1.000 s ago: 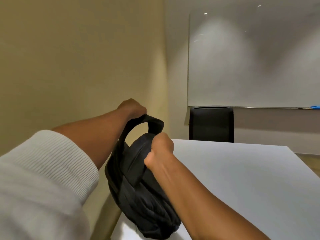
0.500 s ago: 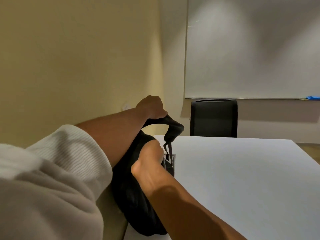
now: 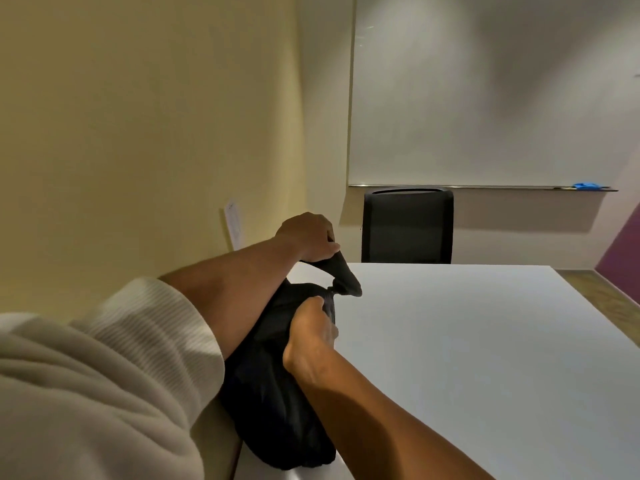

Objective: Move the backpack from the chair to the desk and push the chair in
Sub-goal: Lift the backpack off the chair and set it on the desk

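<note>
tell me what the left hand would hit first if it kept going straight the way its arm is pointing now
Probably the black mesh-backed chair at the far end of the white desk. The left hand, gripping the black fabric backpack by its strap, points up and away; depth is unclear, so it may pass left toward the wall corner.

Whiteboard (image 3: 485, 98) on far wall, blue eraser (image 3: 586, 185) on its ledge, paper sheet (image 3: 232, 223) on yellow wall (image 3: 138, 133)

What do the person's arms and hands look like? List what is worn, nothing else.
Left arm: an off-white, fine-ribbed knit sleeve, loose and bunched, pushed up past the elbow, forearm bare. Right arm: bare as far as the frame shows, no sleeve in view. Left hand and right hand: no gloves; no rings, watch or bracelet visible.
</note>
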{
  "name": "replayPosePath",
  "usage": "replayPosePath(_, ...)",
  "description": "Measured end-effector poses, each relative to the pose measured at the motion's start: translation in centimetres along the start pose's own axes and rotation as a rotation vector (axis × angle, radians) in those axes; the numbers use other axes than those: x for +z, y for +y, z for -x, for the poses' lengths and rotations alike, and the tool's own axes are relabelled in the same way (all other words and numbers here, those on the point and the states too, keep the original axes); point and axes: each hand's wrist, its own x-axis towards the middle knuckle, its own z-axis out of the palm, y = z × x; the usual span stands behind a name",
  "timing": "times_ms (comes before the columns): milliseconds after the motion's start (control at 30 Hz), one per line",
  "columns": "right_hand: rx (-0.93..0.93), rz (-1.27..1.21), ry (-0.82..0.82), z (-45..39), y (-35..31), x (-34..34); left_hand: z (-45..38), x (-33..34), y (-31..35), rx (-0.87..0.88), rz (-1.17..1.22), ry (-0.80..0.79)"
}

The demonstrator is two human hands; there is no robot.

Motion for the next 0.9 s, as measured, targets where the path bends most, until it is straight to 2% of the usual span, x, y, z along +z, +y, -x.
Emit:
replayPosePath(300,0.009,0.347,0.091,-3.4,0.2,-3.4,2.8,2.9,1.3,-0.1,0.024,-0.011)
replayPosePath(500,-0.092,0.45,0.028,-3.6,-0.5,-6.6,6.1,3.7,3.0,-0.174,0.019,-0.028)
replayPosePath(633,-0.294,0.619,0.0,-3.7,-1.5,-9.3,8.5,3.8,5.1,-0.227,0.017,-0.005)
replayPosePath(900,-0.977,1.072,0.079,-4.1,-2.7,-17.8,13.9,5.2,10.5,-0.321,-0.007,0.085)
